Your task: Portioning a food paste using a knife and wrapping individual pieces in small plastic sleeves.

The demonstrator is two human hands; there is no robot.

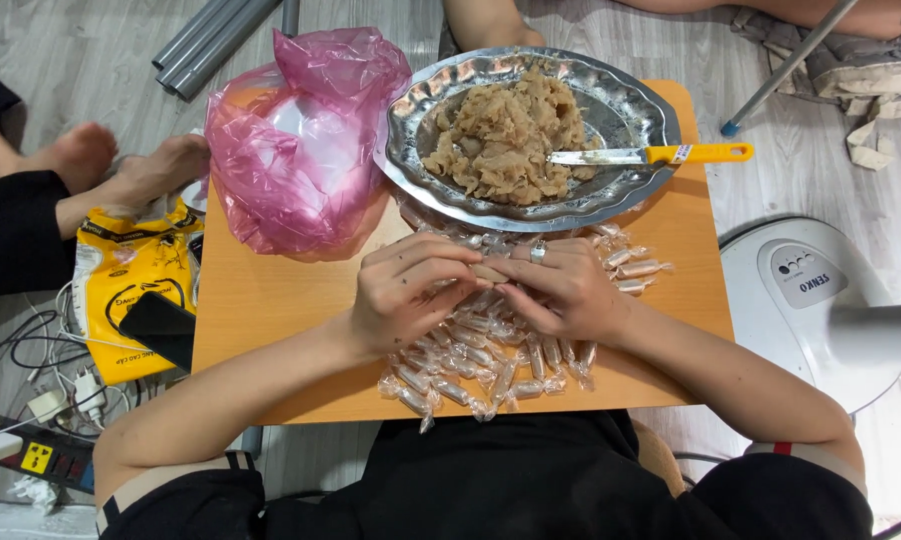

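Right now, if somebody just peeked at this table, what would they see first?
Probably the big shiny silver tray at the table's far edge, heaped with sticky brown candy dough, a yellow-handled knife lying across it. Next, the pink plastic bag puffed up on its left. In front, the left hand and right hand pinch one small piece together above a pile of clear-wrapped candies.

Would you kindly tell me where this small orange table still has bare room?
Bare wood lies between the pink plastic bag and the table's near-left edge, and right of the clear-wrapped candies. The centre is crowded under both hands.
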